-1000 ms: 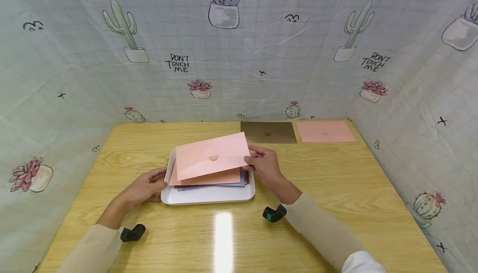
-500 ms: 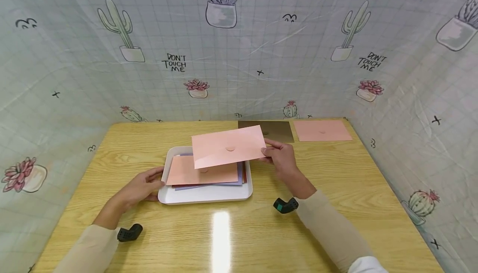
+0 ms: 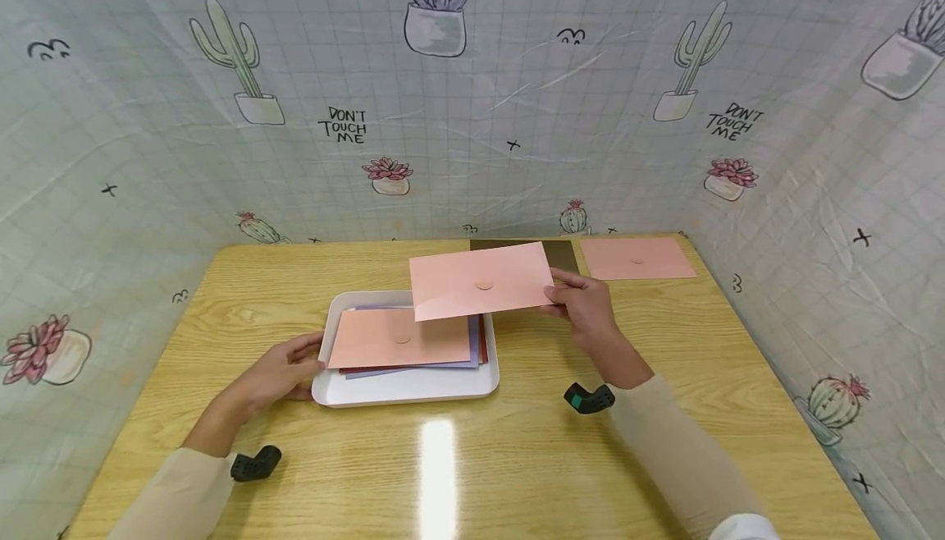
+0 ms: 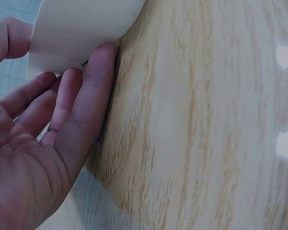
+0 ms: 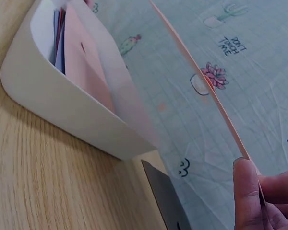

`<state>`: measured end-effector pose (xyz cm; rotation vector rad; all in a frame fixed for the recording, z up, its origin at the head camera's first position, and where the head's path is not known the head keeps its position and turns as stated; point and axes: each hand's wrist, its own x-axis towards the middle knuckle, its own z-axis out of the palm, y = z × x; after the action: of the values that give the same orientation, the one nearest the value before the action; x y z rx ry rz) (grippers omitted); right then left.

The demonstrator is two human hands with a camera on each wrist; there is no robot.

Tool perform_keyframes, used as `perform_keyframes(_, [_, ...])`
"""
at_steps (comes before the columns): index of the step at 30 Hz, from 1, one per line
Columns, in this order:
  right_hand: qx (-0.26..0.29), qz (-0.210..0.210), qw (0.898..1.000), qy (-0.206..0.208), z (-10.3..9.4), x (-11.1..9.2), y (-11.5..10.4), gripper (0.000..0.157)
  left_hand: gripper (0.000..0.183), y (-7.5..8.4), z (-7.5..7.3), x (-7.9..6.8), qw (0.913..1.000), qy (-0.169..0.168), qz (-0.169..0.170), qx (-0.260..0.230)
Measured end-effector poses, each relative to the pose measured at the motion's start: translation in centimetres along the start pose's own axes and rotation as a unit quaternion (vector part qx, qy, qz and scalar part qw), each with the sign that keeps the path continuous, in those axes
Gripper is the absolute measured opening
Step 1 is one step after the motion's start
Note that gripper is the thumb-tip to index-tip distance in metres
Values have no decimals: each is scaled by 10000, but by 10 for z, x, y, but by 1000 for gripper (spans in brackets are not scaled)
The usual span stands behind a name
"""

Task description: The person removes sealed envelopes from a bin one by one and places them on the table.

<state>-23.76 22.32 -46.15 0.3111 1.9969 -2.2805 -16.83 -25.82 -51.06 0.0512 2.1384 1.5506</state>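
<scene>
Cactus-printed cloth (image 3: 443, 130) backs the surface (image 3: 354, 474), where the right hand (image 3: 588, 310) pinches the right end of a pink envelope (image 3: 483, 281), tab side up, long axis running left to right above the far right corner of a white tray (image 3: 413, 389) that the left hand (image 3: 276, 372) grips.

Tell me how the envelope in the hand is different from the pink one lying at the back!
The held envelope is off the table, pinched by the right hand; the back one lies on the table, untouched. The held envelope is tilted; the back one is flat. In the head view, the held envelope hides part of the brown one; the back one shows whole. Both are pink with a round tab.
</scene>
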Motion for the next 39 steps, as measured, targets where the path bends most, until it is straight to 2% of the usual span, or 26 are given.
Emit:
perform_keyframes(12, [61, 167, 9998, 46, -24, 5, -3, 53, 81, 1, 2, -1, 10000, 37, -50, -26])
perform_keyframes(24, [87, 217, 9996, 137, -59, 8, -14, 57, 81, 1, 2, 0, 10000, 60, -62, 32])
perform_keyframes(33, [372, 455, 9969, 526, -82, 11, -20, 61, 81, 1, 2, 0, 10000, 56, -76, -19])
perform_keyframes(39, [378, 497, 9963, 589, -103, 13, -23, 63, 81, 2, 2, 0, 10000, 48, -64, 37])
